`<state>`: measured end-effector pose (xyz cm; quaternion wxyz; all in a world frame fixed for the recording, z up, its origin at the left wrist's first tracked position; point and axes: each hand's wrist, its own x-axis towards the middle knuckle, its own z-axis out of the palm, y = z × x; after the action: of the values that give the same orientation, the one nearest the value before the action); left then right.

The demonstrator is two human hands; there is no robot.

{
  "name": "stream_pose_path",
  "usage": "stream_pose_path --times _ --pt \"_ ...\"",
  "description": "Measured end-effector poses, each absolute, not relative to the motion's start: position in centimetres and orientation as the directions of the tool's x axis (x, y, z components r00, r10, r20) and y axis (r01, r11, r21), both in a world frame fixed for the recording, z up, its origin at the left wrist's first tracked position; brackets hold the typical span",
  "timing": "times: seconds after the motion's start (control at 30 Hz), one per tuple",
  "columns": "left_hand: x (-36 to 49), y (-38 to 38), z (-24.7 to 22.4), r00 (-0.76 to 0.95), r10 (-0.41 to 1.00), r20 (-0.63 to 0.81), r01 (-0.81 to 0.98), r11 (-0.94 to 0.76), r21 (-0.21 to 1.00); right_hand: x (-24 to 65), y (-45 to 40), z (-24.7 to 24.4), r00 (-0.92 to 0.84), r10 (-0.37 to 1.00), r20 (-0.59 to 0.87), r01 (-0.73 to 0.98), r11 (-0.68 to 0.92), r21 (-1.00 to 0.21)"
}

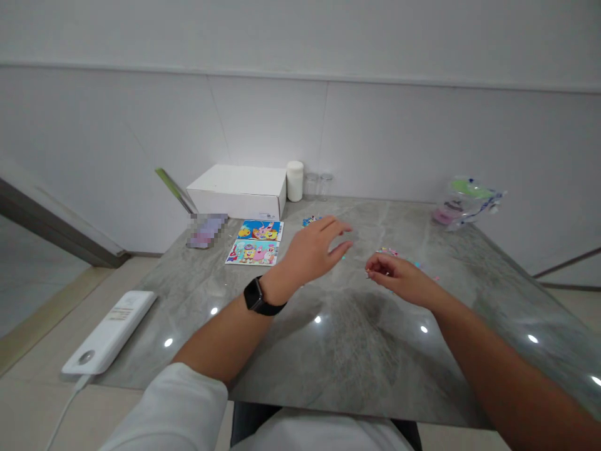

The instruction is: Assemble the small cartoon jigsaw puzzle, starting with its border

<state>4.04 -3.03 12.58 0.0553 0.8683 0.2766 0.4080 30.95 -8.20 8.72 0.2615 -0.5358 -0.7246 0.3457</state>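
My left hand point(317, 252), with a black watch point(255, 294) on its wrist, hovers over the table with its fingers stretched out and nothing in them. To its right, my right hand point(399, 275) is closed in a pinch; a tiny pale speck shows at its fingertips, too small to name. Small pink and multicoloured pieces point(387, 251) lie just beyond the right hand, partly hidden by it. Behind the left hand is a cluster of small blue pieces point(310, 221). Two cartoon picture cards, an upper one point(267, 230) and a lower one point(252, 253), lie left of that hand.
At the back of the grey marbled table point(323, 369) stand a white box point(237, 191), a white canister point(295, 181) and two clear glasses point(325, 186). A clear plastic bag point(464, 203) lies at the back right. A white cabled device point(110, 332) sits at the left edge.
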Motion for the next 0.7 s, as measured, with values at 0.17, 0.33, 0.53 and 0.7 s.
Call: stream_pose_path --times 0.17,0.33,0.53,0.7 --pt "2.2 -3.3 14.5 0.381 0.604 0.700 0.488 -0.775 0.402 29.9 -8.9 5.4 -0.300 0.954 -0.015 0.677 0.202 -0.708" --pt "0.5 -4.1 11.9 0.520 0.662 0.540 0.547 -0.744 0.384 29.0 -8.8 3.0 -0.307 0.950 -0.063 0.796 0.220 -0.563" --pt "-2.6 -4.1 4.8 0.506 0.788 0.349 0.669 -0.615 0.417 29.5 -9.0 2.1 -0.309 0.951 -0.018 0.866 0.274 -0.418" --pt "-3.7 -2.9 2.7 0.519 0.825 0.223 0.711 -0.562 0.423 29.8 -9.5 2.1 -0.333 0.942 -0.028 0.866 0.294 -0.404"
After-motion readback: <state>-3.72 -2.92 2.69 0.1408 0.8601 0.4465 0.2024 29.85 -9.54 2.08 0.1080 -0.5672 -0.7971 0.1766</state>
